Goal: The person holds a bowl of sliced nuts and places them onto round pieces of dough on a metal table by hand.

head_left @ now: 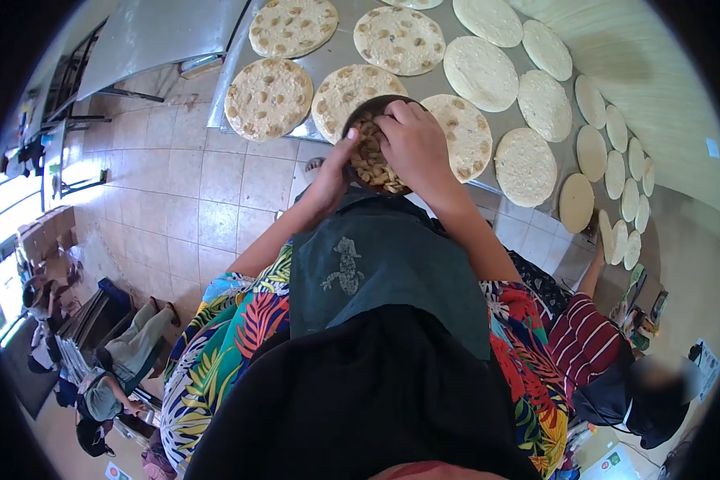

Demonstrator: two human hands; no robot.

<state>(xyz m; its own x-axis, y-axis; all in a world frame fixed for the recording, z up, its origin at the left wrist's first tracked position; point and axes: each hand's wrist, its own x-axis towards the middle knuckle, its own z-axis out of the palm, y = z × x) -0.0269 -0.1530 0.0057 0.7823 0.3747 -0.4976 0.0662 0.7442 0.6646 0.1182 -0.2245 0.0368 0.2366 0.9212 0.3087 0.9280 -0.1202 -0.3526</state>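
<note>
A dark round bowl (pixel 349 132) of pale brown pieces (pixel 370 166) is held against the front of my green apron, at the edge of the metal table (pixel 300 128). My left hand (pixel 334 172) grips the bowl's left side, thumb on the rim. Over the bowl's right side, my right hand (pixel 412 142) has its fingers bent down into the pieces; what its fingertips hold is hidden. Behind the bowl lies a round flat dough (pixel 352 90) dotted with brown pieces, and another dotted dough (pixel 466 132) is just right of my right hand.
Several more dotted doughs (pixel 269 100) lie at the table's left and back. Plain rounds (pixel 526 167) extend to the right. A person in a striped shirt (pixel 588 336) stands at the right. Another metal table (pixel 156 40) is at upper left; people (pixel 104 396) are at lower left.
</note>
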